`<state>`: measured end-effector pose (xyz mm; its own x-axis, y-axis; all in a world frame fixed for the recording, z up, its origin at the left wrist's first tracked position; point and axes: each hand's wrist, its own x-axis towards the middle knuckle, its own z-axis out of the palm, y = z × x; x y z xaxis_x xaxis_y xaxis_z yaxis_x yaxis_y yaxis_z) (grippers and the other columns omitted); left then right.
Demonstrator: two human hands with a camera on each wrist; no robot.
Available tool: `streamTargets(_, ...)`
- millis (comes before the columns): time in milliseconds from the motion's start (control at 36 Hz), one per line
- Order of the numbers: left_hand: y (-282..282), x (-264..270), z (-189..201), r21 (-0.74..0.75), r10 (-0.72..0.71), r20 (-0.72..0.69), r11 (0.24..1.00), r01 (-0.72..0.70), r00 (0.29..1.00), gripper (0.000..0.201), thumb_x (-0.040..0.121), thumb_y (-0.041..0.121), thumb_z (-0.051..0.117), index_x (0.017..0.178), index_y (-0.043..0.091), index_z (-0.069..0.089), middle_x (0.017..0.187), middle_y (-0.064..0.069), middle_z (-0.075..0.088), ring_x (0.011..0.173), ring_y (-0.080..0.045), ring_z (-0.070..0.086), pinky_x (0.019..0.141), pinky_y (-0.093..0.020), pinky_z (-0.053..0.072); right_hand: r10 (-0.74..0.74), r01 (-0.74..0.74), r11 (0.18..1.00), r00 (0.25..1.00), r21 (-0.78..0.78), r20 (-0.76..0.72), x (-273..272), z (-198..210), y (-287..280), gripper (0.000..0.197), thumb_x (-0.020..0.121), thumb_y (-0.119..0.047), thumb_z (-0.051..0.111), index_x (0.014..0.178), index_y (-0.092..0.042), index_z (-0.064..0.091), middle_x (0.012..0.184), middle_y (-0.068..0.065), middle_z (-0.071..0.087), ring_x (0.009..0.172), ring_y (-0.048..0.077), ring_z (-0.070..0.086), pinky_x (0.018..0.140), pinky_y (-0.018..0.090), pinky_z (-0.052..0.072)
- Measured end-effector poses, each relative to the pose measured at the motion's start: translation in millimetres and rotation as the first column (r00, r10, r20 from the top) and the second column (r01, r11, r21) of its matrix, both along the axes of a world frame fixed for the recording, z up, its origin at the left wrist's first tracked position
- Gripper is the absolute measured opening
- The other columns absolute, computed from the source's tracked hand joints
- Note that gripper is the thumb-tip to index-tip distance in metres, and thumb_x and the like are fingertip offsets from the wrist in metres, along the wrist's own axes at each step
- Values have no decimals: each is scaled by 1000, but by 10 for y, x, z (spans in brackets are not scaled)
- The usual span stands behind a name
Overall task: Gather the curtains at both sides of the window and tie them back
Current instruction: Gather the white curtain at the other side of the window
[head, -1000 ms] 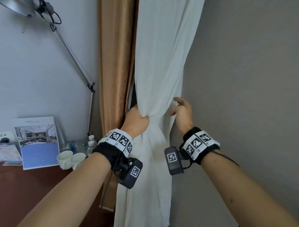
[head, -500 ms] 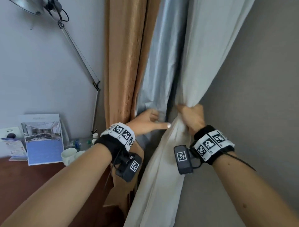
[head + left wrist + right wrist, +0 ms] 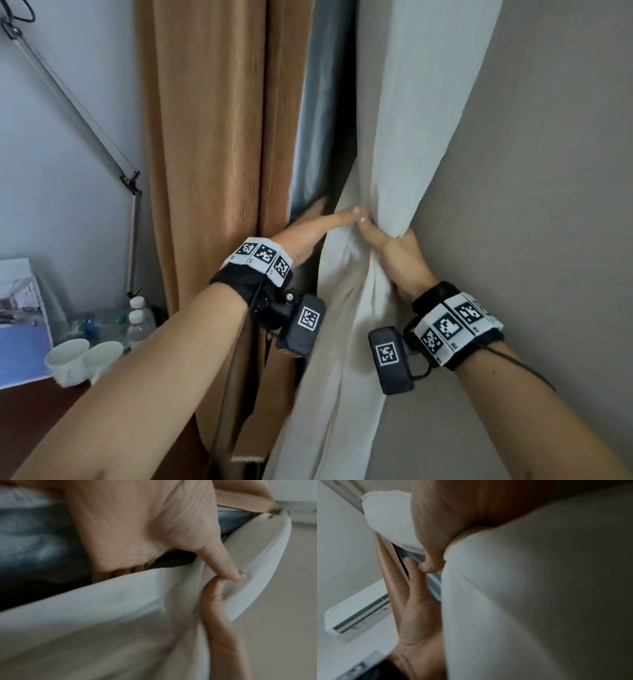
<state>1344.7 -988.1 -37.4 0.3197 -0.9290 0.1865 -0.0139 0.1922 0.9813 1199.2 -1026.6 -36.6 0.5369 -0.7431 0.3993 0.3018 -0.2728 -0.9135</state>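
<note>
A white sheer curtain [image 3: 421,120] hangs on the right, with a tan curtain [image 3: 212,137] to its left and a grey-blue lining [image 3: 318,120] between them. My right hand [image 3: 394,253] grips a bunched fold of the white curtain [image 3: 522,588] in its fist and holds it off to the right. My left hand [image 3: 308,233] reaches flat into the gap. Its straight fingers are hidden behind the white curtain's edge [image 3: 85,608]. The left thumb [image 3: 223,563] lies on the front of the fabric and touches my right thumb [image 3: 219,608].
A grey wall [image 3: 548,205] runs close on the right. At left a lamp arm [image 3: 68,102] slants down to a dark wooden desk [image 3: 27,411] that holds white cups [image 3: 75,359], small bottles [image 3: 137,322] and a brochure [image 3: 17,325]. The right wrist view shows an air conditioner [image 3: 356,615].
My left hand let go of the white curtain and reached flat into the gap. My right hand took the bunch and pulled it right, uncovering the grey-blue lining.
</note>
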Motion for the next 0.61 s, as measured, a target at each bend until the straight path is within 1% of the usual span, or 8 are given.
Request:
streamTargets(56, 11, -77, 17, -44, -137, -44, 990, 135, 990, 111, 60, 56, 86, 145, 1, 40, 139, -14, 56, 131, -26, 52, 113, -44, 37, -19, 19, 999, 1000, -29, -17, -36, -12, -52, 20, 85, -16, 73, 105, -18, 69, 102, -5, 75, 99, 8, 71, 84, 21, 56)
streamTargets(111, 1, -160, 44, -80, -211, -37, 975, 208, 977, 82, 70, 41, 83, 134, -1, 53, 128, -15, 65, 121, -25, 61, 106, -37, 46, -86, 74, 991, 991, -114, -100, -28, -13, -85, 29, 79, -10, 78, 107, -13, 69, 103, -1, 75, 96, 9, 71, 82, 24, 57)
streamTargets(167, -18, -275, 56, -75, -131, 43, 988, 134, 991, 53, 81, 31, 76, 124, 4, 61, 117, -11, 71, 107, -18, 68, 94, -29, 52, -186, 150, 968, 967, -199, -174, 10, -15, -130, 20, 80, -3, 74, 94, -16, 71, 92, -1, 74, 85, 8, 71, 77, 28, 58)
streamTargets(222, -52, -343, 27, -97, 13, 208, 995, 7, 978, 32, 90, 30, 68, 114, 10, 65, 106, -1, 72, 101, -12, 68, 88, -23, 50, -288, 224, 934, 933, -279, -216, 49, -32, -183, 18, 83, -1, 63, 81, -18, 70, 83, -3, 72, 79, 9, 69, 75, 36, 59)
streamTargets(306, -29, -340, -52, -147, 128, 402, 986, -75, 906, 33, 90, 42, 64, 102, 12, 69, 98, 4, 72, 99, -12, 66, 91, -28, 51, -360, 286, 907, 907, -307, -219, 101, -73, -223, 21, 84, -13, 58, 72, -26, 69, 79, -4, 72, 82, 14, 70, 78, 45, 60)
streamTargets(389, 75, -271, -86, -151, 173, 505, 982, -111, 846, 44, 85, 55, 56, 104, 17, 69, 101, 5, 73, 100, -10, 67, 96, -36, 51, -356, 290, 920, 901, -265, -248, 185, -106, -225, 15, 84, -19, 58, 81, -23, 73, 86, -1, 75, 87, 17, 71, 82, 47, 59)
streamTargets(500, 244, -166, -64, -170, 270, 607, 963, -209, 748, 36, 95, 47, 53, 118, 22, 63, 110, 8, 70, 104, -10, 64, 98, -36, 49, -260, 208, 955, 930, -211, -261, 348, -107, -164, 21, 92, -12, 55, 102, -20, 72, 103, 5, 73, 100, 19, 68, 93, 45, 55)
streamTargets(611, 376, -51, -93, -277, 408, 639, 913, -300, 652, 32, 95, 32, 60, 124, 20, 60, 112, 5, 72, 105, -11, 65, 97, -29, 48, -224, 203, 972, 953, -119, -202, 489, -105, -97, 21, 88, -5, 59, 97, -18, 73, 98, 6, 74, 98, 22, 69, 92, 45, 56)
